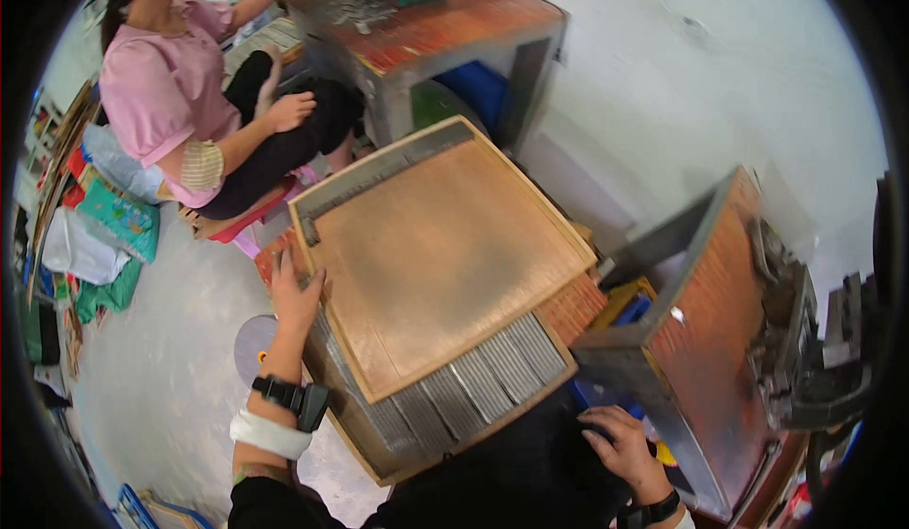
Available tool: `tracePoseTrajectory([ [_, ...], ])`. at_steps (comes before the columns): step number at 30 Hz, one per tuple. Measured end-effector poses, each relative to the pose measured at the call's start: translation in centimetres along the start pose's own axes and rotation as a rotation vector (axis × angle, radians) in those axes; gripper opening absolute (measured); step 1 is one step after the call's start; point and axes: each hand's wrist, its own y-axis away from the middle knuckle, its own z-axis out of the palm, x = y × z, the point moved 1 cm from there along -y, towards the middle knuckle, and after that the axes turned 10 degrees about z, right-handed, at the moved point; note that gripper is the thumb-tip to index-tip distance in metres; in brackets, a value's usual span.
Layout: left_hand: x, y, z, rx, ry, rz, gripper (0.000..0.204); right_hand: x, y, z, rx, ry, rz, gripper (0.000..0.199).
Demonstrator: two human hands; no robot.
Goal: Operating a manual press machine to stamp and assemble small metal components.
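A shallow wooden tray lies askew on top of a second wooden tray. Small grey metal pieces line the upper tray's far-left and far edges; the rest of its floor is bare. Packed rows of grey metal strips show in the lower tray's near part. My left hand, fingers spread, is at the left edge of the upper tray; whether it touches cannot be made out. On the right, my right hand is apart from both trays, above my dark clothing, fingers loosely stretched and holding nothing.
A co-worker in a pink top sits at the upper left beside a red-topped metal table. Another worn red table with metal machine parts stands at right. Bags lie far left. A round grey stool top is left of the trays.
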Motion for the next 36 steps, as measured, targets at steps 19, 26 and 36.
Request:
tracePoseTrajectory([
  [19,1.6,15.4,-6.8,-0.185,0.331,-0.404,0.022,1.0,7.3,-4.0,0.014,0.069,0.062,0.022],
  [26,4.9,15.1,-5.5,-0.142,0.247,-0.332,0.027,-2.1,7.5,-4.8,0.048,0.19,0.046,0.022],
  [36,6.2,19.4,-4.6,-0.279,-0.213,-0.047,0.04,-0.1,7.5,-3.8,0.011,0.188,-0.008,0.026],
])
